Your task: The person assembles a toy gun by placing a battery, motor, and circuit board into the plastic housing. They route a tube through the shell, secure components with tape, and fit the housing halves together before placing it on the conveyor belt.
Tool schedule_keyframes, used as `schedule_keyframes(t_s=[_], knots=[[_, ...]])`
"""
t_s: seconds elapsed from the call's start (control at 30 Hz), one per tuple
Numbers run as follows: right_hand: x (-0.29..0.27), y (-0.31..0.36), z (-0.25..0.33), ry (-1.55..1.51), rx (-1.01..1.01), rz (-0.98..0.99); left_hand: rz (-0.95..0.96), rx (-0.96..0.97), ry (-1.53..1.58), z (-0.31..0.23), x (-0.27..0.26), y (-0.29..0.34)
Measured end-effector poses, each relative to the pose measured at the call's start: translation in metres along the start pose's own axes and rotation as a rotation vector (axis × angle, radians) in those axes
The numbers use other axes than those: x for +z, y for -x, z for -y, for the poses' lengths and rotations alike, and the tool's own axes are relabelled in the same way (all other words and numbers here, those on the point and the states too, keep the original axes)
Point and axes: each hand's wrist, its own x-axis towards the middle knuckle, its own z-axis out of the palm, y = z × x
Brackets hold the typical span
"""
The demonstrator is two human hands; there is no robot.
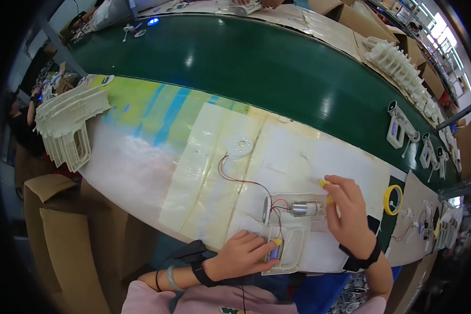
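The silver motor [304,209] was seated left-to-right in the white casing [304,235], just left of the nearer right hand [348,212]; whether its fingers, or those of the left hand [240,255], were clenched could not be told.

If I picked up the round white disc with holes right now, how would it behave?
The disc looks thin and flat, so it's probably light and stiff. The red and dark wires curving from it look floppy and would likely trail behind.
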Motion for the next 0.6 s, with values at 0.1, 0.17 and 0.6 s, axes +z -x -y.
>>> schedule_keyframes(t_s=[0.1,0.17,0.6], knots=[[0.014,-0.069,0.015,-0.498,0.144,0.086,-0.014,-0.021,-0.024,0.003,0.000,0.005],[0.038,-0.116,0.022,-0.391,0.139,0.192,0.005,-0.011,-0.055,-0.008,-0.005,0.001],[0.117,-0.177,0.067,-0.353,0.191,0.339,0.036,-0.018,-0.080,-0.009,-0.005,0.001]])
